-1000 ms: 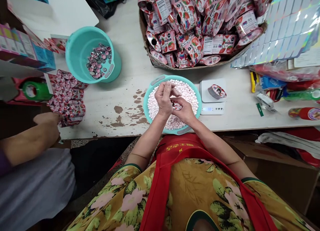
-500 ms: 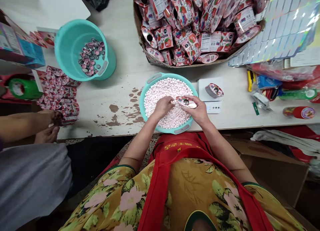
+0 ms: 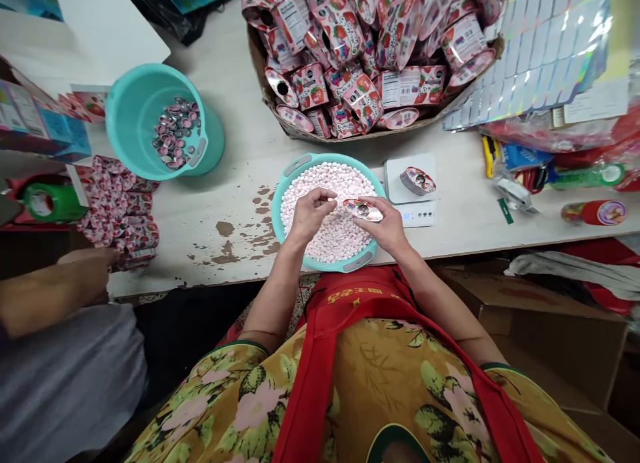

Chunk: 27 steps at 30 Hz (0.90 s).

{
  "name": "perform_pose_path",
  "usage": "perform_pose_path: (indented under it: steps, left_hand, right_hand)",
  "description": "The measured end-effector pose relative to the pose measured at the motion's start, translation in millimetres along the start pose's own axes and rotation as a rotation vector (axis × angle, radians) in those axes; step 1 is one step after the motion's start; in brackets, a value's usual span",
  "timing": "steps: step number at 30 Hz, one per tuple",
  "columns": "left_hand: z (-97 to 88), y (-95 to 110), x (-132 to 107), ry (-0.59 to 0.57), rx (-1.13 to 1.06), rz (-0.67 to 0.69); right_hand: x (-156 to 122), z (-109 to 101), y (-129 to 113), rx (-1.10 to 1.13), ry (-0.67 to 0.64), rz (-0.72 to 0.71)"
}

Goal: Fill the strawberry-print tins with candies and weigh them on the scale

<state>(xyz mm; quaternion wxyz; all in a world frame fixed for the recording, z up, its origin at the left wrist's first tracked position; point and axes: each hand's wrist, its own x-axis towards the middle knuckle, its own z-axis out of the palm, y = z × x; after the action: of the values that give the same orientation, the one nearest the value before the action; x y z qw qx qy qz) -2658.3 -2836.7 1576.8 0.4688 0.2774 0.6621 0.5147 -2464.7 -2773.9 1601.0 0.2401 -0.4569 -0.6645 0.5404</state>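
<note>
A small oval candy container [image 3: 361, 210] with a round dark hole in its top is held in my right hand [image 3: 390, 228], over the basin. My left hand [image 3: 311, 216] is just left of it, thumb and fingertips drawn together in a pinch; whatever they hold is too small to make out. Beneath both hands, a turquoise basin [image 3: 277, 216] is filled with pale pink round candies [image 3: 333, 239]. Beside the basin, a second oval container [image 3: 418, 181] lies on a white digital scale [image 3: 400, 199].
A cardboard box [image 3: 310, 137] heaped with strawberry-printed containers stands behind the basin. To the left are a turquoise bucket [image 3: 213, 143] holding small caps, packed containers [image 3: 120, 209] and a co-worker's arm [image 3: 55, 289]. A jar [image 3: 595, 213] lies right.
My left hand has lifted slightly off the candies and its fingers have extended toward the container. My right hand keeps hold of the container. The camera view has shifted a little.
</note>
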Motion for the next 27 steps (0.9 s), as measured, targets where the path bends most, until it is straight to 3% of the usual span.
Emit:
perform_pose_path:
  steps: [4, 6, 8, 10, 12, 14, 16, 18, 22, 24, 27]
  left_hand:
    - [-1.3, -0.5, 4.5, -0.039, 0.428, 0.093]
    - [12.5, 0.7, 11.2, -0.063, 0.628, 0.189]
    - [44.9, 4.3, 23.2, -0.107, 0.698, 0.304]
    - [92.8, 9.1, 41.4, -0.202, 0.745, 0.443]
    - [144.1, 13.6, 63.5, -0.364, 0.830, 0.568]
    - [182.3, 17.1, 83.8, -0.546, 0.925, 0.596]
    - [195.0, 20.7, 97.0, -0.646, 0.944, 0.543]
    - [180.0, 26.2, 100.4, -0.613, 0.813, 0.493]
    - [106.5, 43.7, 79.7, -0.431, 0.347, 0.411]
    - [75.4, 48.8, 59.6, -0.365, 0.215, 0.315]
    - [54.0, 43.7, 25.5, -0.284, 0.107, 0.168]
  right_hand:
    - [-14.3, -27.7, 2.0, 0.096, 0.054, 0.024]
    - [-24.7, -53.9, 10.4, 0.150, 0.124, 0.047]
    - [-31.3, -86.2, 24.1, 0.187, 0.340, 0.065]
    - [-29.5, -119.5, 40.6, 0.172, 0.638, 0.059]
    - [-18.2, -147.1, 56.8, 0.102, 0.811, 0.051]
    - [0.6, -163.4, 71.1, 0.015, 0.806, 0.069]
    - [23.0, -166.9, 83.8, -0.041, 0.745, 0.092]
    - [46.0, -160.2, 95.3, -0.074, 0.673, 0.093]
    - [78.6, -134.7, 105.6, -0.129, 0.469, 0.079]
    - [79.7, -121.1, 96.5, -0.206, 0.425, 0.052]
    - [58.5, -94.3, 61.8, -0.285, 0.403, -0.078]
